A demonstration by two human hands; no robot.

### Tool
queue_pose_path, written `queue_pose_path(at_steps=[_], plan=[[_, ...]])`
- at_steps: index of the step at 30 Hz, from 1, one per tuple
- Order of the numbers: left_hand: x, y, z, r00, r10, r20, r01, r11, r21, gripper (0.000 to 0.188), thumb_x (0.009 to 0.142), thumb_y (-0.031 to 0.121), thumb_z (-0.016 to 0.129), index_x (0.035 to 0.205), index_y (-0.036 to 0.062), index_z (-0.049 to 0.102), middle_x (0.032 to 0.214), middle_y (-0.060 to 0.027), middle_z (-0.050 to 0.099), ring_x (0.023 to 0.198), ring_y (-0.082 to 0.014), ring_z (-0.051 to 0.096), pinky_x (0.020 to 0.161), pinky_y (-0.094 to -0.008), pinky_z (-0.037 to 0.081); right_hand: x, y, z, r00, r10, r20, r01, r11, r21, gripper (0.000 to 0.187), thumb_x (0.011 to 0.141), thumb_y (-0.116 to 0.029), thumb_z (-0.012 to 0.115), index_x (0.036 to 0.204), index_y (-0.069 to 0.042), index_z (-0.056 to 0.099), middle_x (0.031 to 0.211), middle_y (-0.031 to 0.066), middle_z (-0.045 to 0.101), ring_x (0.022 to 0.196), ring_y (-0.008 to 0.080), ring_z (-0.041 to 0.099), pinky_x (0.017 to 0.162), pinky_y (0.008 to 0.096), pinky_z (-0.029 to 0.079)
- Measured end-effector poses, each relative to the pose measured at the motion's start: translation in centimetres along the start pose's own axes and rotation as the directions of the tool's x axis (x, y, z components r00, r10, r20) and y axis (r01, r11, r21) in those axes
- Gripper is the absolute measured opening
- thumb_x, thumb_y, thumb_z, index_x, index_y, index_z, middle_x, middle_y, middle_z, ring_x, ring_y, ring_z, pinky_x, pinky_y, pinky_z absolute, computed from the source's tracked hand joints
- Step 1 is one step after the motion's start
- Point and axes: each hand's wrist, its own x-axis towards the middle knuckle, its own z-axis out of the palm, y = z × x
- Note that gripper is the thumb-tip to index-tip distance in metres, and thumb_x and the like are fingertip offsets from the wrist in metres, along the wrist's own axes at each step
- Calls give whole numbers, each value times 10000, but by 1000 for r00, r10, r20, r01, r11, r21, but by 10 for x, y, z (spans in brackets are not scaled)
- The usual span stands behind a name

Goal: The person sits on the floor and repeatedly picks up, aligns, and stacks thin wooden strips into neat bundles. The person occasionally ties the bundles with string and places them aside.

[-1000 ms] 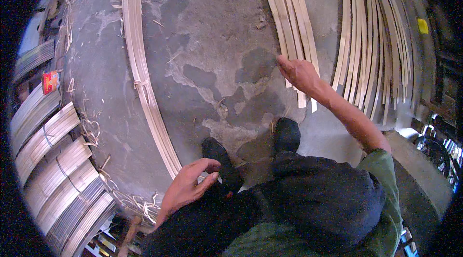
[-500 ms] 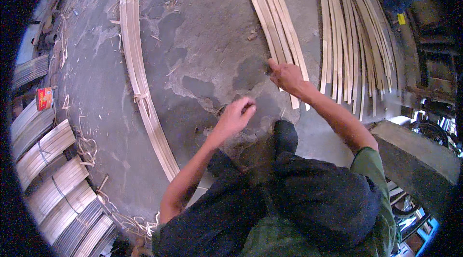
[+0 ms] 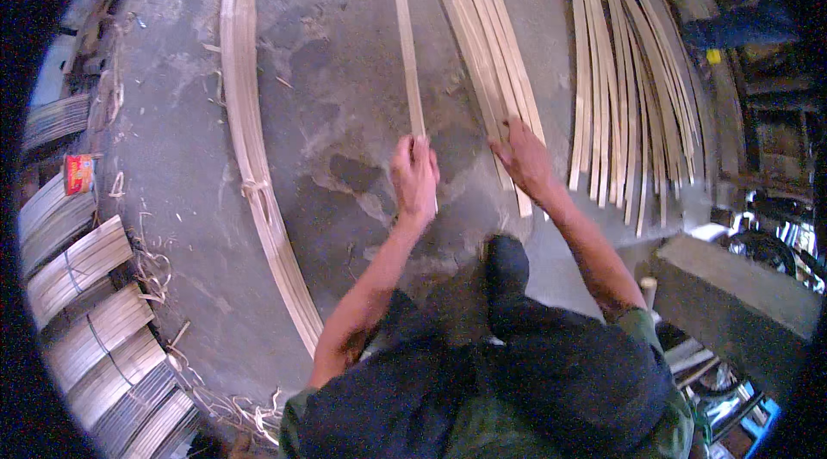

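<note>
My left hand point(image 3: 415, 176) is closed round the near end of a long, flat, pale wooden strip point(image 3: 405, 46), which runs away from me toward the top edge. To its right, my right hand point(image 3: 524, 164) reaches down onto a small group of similar strips point(image 3: 482, 37) on the floor. Its thumb and forefinger look apart, touching the strips near their close ends; the other fingers are partly hidden. Left of both hands lies a long bundle of strips point(image 3: 245, 97), tied with a pale band point(image 3: 253, 188).
More loose strips point(image 3: 616, 89) fan out at the right. Several tied slat bundles point(image 3: 95, 321) line the left edge, with a red packet point(image 3: 79, 175) on one. My dark shoe point(image 3: 506, 261) stands on the grey concrete floor point(image 3: 345, 97). A concrete block point(image 3: 741, 295) is at the lower right.
My left hand, free before, has moved forward and now grips a single strip lying apart from the group. My right hand has moved slightly nearer and over the strips.
</note>
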Motion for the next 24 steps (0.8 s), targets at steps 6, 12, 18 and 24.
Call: queue_pose_path(at_steps=[6, 12, 18, 24], plan=[[-22, 8, -38, 942, 272, -195, -227, 947, 226, 261, 1016, 242, 477, 912, 10, 537, 681, 4, 459, 577, -63, 440, 477, -247, 378, 4, 7, 18, 999, 19, 32, -13, 987, -158, 438, 867, -293, 644, 1192, -56, 471, 1053, 211, 583, 964, 389, 598, 743, 488, 500], [-26, -21, -79, 959, 123, -256, -47, 957, 285, 243, 1007, 230, 473, 909, 23, 553, 614, -10, 485, 524, -88, 477, 474, -277, 402, 8, 2, 9, 987, 153, 42, -159, 932, 325, 480, 897, -188, 561, 1342, -80, 419, 739, 206, 634, 692, 421, 633, 636, 514, 474], [-13, -43, -100, 908, 285, -308, -104, 864, 492, 248, 1002, 237, 471, 932, 23, 575, 626, -61, 531, 547, -168, 517, 528, -362, 430, -2, -32, -6, 993, -21, -113, 53, 954, 294, 519, 956, -147, 534, 1443, -64, 372, 665, 127, 578, 576, 218, 571, 568, 347, 486], [-20, -13, -85, 881, 385, -274, -158, 787, 597, 246, 1004, 246, 471, 966, 26, 574, 627, -85, 540, 586, -200, 552, 557, -390, 438, -17, -86, -20, 994, -32, -101, 81, 844, 530, 580, 932, -57, 510, 1480, -86, 324, 678, 99, 579, 576, 172, 554, 531, 326, 463]])
